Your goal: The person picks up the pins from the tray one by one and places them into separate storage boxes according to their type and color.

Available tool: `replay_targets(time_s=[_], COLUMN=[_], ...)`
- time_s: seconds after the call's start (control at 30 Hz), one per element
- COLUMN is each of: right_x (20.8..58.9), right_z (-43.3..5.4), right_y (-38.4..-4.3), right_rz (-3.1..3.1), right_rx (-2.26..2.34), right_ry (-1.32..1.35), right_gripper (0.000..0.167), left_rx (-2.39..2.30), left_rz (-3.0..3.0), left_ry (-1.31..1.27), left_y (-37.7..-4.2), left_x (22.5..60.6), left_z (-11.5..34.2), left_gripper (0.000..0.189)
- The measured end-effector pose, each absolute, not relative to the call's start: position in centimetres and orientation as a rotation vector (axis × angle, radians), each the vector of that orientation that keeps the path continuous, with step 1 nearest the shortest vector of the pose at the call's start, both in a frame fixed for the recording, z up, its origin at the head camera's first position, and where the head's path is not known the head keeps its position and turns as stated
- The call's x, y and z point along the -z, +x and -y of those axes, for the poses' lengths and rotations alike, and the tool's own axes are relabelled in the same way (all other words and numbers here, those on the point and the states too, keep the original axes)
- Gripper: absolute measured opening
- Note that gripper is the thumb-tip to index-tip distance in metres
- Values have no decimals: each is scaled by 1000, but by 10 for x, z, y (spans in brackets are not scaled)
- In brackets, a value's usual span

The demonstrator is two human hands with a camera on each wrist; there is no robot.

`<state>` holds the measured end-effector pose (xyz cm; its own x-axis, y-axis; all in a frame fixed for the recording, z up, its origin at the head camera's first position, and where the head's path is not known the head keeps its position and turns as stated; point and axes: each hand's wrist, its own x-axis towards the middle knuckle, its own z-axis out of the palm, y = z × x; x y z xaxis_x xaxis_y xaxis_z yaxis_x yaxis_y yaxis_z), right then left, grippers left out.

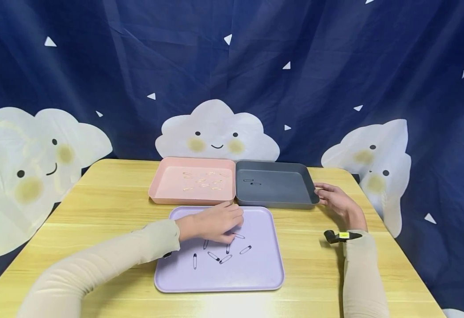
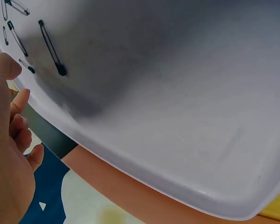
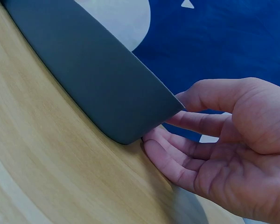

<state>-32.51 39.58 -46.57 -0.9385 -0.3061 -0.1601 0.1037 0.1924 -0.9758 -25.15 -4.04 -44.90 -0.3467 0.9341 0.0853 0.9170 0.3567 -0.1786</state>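
Note:
My left hand (image 1: 218, 221) is over the far part of a lilac tray (image 1: 256, 276), fingers loosely bent, with nothing seen between thumb and fingers. Several black safety pins (image 1: 245, 250) lie on this tray, close by the hand; in the left wrist view one safety pin (image 2: 52, 49) is nearest the camera. At the right, my right hand (image 1: 338, 201) holds the side of a dark gray tray (image 1: 275, 204), its thumb at the rim and its other fingers against the outer wall (image 3: 144, 114). Two black safety pins (image 1: 256, 183) lie inside that tray.
A pink tray (image 1: 192, 200) with several gold safety pins (image 1: 204, 185) stands left of the gray one, their sides together. All three trays are on a wooden table (image 1: 108, 198). Behind hangs a dark blue cloth (image 1: 200, 57) with clouds.

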Motion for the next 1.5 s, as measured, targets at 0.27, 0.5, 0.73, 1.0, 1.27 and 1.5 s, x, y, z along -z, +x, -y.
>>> replay_targets(time_s=[0.27, 0.5, 0.73, 1.0, 1.27, 1.5], right_x=[465, 464, 464, 464, 465, 465], right_z=[-395, -394, -395, -394, -394, -395], right_y=[-323, -323, -323, -323, -323, -324], right_rz=[-2145, -2134, -2129, -2128, -2143, -2151], right_rx=[1818, 1830, 1831, 1831, 1823, 1816], right_ry=[-190, -182, -180, -172, -173, -167], right_gripper=[56, 55, 57, 58, 59, 59], left_rx=[-147, -155, -153, -153, -160, -162], left_rz=[2448, 2411, 2380, 2316, 2307, 2335], left_ry=[-1708, -1703, -1712, -1720, -1722, -1721], left_y=[-249, -248, -249, -248, -249, -248], left_x=[452, 454, 457, 457, 456, 452], left_z=[40, 38, 37, 35, 33, 31], left_gripper=[23, 17, 10, 10, 11, 7])
